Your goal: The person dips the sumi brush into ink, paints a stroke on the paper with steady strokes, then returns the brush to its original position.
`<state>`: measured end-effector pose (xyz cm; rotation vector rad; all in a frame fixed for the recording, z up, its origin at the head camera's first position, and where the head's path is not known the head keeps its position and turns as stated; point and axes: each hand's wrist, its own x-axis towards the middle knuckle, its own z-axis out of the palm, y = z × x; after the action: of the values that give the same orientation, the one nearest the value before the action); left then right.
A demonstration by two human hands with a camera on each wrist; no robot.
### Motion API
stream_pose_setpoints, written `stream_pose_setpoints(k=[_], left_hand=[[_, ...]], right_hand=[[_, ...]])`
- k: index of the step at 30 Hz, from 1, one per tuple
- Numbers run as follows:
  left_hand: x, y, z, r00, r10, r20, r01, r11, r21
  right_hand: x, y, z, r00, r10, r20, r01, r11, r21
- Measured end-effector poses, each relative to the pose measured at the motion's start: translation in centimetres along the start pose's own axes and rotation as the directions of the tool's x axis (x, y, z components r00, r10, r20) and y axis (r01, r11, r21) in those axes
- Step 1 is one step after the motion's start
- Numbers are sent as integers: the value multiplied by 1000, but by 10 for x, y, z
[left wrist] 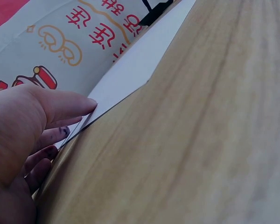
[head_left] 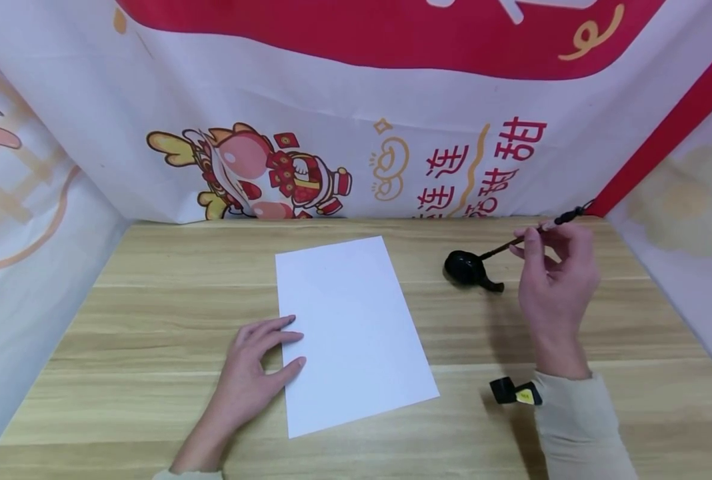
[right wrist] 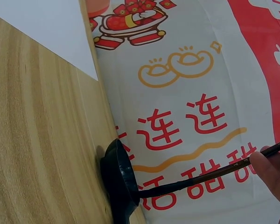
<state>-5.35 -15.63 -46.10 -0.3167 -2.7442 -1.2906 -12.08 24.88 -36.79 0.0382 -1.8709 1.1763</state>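
Observation:
A white sheet of paper (head_left: 356, 333) lies slightly turned on the wooden table. My left hand (head_left: 251, 370) rests at its left edge, with fingers spread and fingertips on the paper; dark smudges mark some fingers (left wrist: 63, 132) in the left wrist view. To the right of the sheet, my right hand (head_left: 557, 280) pinches a dark calligraphy brush (head_left: 506, 248) between thumb and fingers. The brush slants down leftward, its tip at the rim of a small black ink dish (head_left: 464, 268) with a curved handle. In the right wrist view the dark bristles (right wrist: 161, 190) meet the dish's rim.
A printed white and red cloth (head_left: 332, 87) hangs along the table's back edge, and more cloth stands at both sides. A small black device with a yellow label (head_left: 525, 396) sits at my right wrist. Bare wood (head_left: 170, 293) shows left of the paper.

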Motion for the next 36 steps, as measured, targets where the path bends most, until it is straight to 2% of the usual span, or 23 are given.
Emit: stream_pose_setpoints(k=[6,11,17,22,27,31,36], left_hand=[[0,-1,-1,1000,5,-2,-5,1000,-3],[0,-1,0,1000,6,0,-6,1000,-2],[0,-1,0,1000,12,-6,-12,1000,3],[0,1,-1,1000,13,1,-13,1000,4],[-1,2,-3,999,35,15,-35,999,23],[-1,1,-2,997,74,21,-75,996,48],[-3,0,1,997,70,35,-72,996,57]], right_hand=[[1,-3,0,999,14,-29,-13,1000,18],[3,-8,-3,998,-17,-64,19,999,43],[4,-9,-3,998,-46,-36,47,999,14],[4,-7,-3,999,-23,-44,24,1000,19],[4,-14,-1,998,0,-70,8,994,112],[1,-25,2,998,23,-59,-9,975,223],[-12,-40,16,999,44,17,-47,917,397]])
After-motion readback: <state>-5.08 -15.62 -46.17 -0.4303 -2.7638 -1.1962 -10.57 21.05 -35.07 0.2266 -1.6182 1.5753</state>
